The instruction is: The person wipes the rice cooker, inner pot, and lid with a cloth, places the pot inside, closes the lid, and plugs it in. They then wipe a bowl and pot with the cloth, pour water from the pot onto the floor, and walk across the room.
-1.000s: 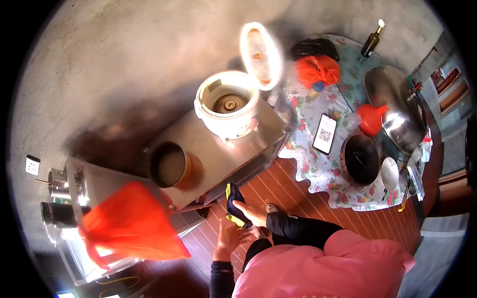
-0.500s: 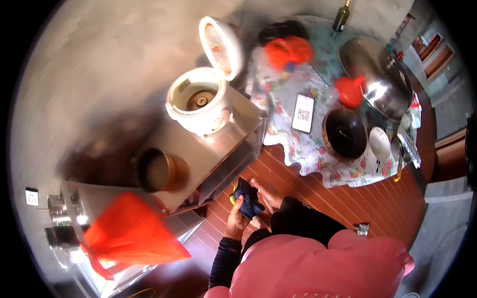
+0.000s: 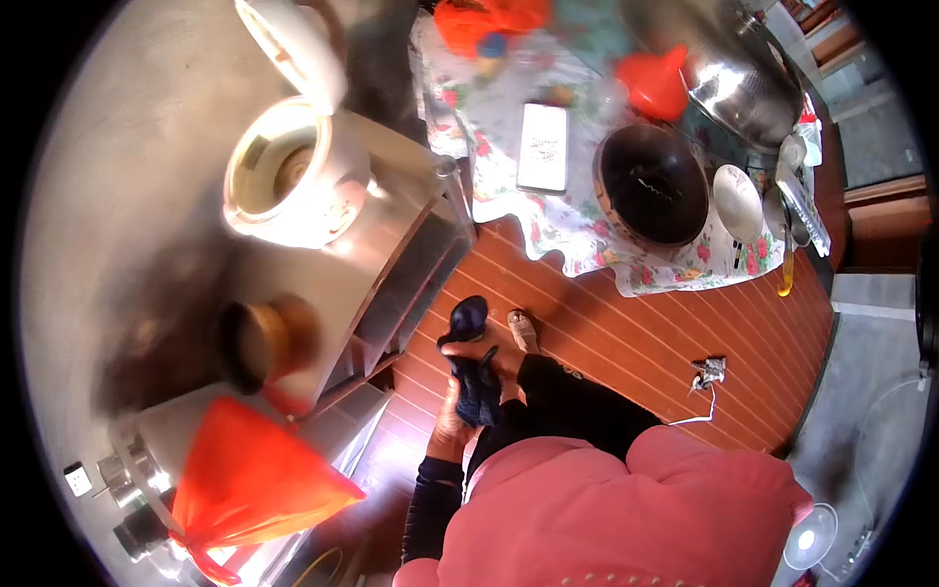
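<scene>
A dark blue, knitted-looking glove [image 3: 476,393] is bunched between my two hands, low in front of my body. My left hand [image 3: 452,421] grips its lower part, thumb lying along the side. Across its upper part lies my right hand [image 3: 477,350], fingers closed and pointing left. A rounded, shiny black piece [image 3: 468,317] shows just beyond the right fingers; whether it belongs to the glove I cannot tell. My beige shoe [image 3: 523,331] is on the floor beside it.
On the left stand a white rice cooker [image 3: 279,186] with raised lid, a brown pot [image 3: 269,342] and a red bag [image 3: 256,479]. The flowered table [image 3: 636,279] holds a phone [image 3: 542,147], dark bowl [image 3: 653,184] and white bowl [image 3: 737,203]. A corded metal object [image 3: 711,372] lies on the floor.
The view has shifted, so table and cooker sit higher and further left. My right hand has closed across the glove, and the shiny black piece now shows. The yellow edge is no longer visible.
</scene>
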Demonstrator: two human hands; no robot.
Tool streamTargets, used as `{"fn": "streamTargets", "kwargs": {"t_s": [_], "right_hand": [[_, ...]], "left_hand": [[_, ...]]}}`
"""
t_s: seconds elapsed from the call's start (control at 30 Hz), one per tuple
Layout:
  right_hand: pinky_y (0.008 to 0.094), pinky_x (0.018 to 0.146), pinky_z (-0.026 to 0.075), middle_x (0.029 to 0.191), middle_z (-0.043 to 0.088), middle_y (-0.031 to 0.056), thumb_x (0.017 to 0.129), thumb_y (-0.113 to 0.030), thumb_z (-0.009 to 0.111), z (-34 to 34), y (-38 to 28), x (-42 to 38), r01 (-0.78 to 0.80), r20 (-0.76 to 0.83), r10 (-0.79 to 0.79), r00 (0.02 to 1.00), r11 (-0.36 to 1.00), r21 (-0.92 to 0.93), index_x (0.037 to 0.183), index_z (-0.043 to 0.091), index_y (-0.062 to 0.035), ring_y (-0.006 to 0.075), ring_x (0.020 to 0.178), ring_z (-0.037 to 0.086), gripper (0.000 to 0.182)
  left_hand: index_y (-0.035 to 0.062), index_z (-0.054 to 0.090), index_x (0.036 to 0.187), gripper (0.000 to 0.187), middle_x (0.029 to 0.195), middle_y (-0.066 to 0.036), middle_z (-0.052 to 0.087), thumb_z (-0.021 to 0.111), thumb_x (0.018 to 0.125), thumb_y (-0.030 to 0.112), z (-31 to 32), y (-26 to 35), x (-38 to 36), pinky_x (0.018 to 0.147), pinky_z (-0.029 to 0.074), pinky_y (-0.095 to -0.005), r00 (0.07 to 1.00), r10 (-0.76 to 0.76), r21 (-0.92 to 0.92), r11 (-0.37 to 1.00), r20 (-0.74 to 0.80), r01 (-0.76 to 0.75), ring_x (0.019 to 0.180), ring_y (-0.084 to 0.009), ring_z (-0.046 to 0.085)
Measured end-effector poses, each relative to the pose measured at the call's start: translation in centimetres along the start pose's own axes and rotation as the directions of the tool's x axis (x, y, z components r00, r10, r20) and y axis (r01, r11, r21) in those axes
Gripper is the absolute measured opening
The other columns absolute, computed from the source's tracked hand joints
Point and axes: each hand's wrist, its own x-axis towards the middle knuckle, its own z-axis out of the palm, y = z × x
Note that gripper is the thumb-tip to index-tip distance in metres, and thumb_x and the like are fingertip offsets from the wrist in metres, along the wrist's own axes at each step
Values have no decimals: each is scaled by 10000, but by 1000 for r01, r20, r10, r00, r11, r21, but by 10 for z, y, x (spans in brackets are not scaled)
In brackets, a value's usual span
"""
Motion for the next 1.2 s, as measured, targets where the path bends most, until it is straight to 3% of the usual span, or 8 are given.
{"fn": "streamTargets", "kwargs": {"t_s": [0.1,0.3,0.5,0.63,0.7,0.77,0.83,1.2], "right_hand": [[262,652,469,765,609,38,717,-244,712,1,-11,-6,-86,-99,69,993,979,-185,845,597,-22,121,700,578,281],[303,797,448,1003,577,158,672,-337,740,-30,16,12,-191,-98,166,981,778,-598,1131,500,-8,210,928,564,614],[316,737,463,893,530,45,731,-369,725,-47,32,40,-188,30,186,982,951,246,1227,378,-28,160,829,537,695],[380,855,459,1017,558,70,804,-369,655,-63,19,48,-110,-112,270,956,689,717,1323,358,-104,180,912,559,654],[452,1010,341,1306,439,114,862,-403,552,-75,14,47,-292,349,-5,937,536,792,1299,388,-114,285,1197,438,549],[385,1067,247,1369,366,123,840,-368,582,-74,7,46,-353,470,-25,882,625,696,1191,514,-83,271,1284,323,457],[334,1060,235,1295,423,108,796,-230,638,-68,-7,43,64,464,-143,874,981,183,1143,531,-70,249,1260,344,397],[352,663,451,828,593,125,799,-401,637,-63,0,37,161,175,-91,980,882,-444,835,591,-33,306,765,585,372]], "left_hand": [[50,449,1205,624,1043,-62,588,680,753,414,8,3,5,828,486,-299,995,2,203,979,-95,17,941,-200,594],[7,494,1142,440,1007,-87,616,618,763,193,6,-8,19,804,506,-313,957,-99,208,965,-274,159,903,-201,618],[-5,483,999,453,671,-50,434,621,692,298,31,-5,38,437,326,-236,983,-107,-223,972,-147,72,547,-144,385],[-6,459,926,410,647,-28,375,612,704,303,48,0,48,438,331,-228,994,-104,-437,894,22,103,546,-126,373],[-1,454,904,394,646,-22,362,615,710,301,51,5,57,441,336,-223,997,-53,-495,866,52,72,551,-117,370],[22,453,786,368,648,-17,382,604,715,349,50,9,65,449,316,-222,979,37,-560,816,-200,-145,558,-113,362],[52,468,814,386,662,-7,386,610,726,400,38,11,64,443,316,-204,950,43,-520,828,-309,-207,557,-104,355],[65,544,1011,552,899,-44,551,660,721,521,-5,2,61,497,404,-248,912,-114,-126,990,-395,69,723,-177,481]]}}
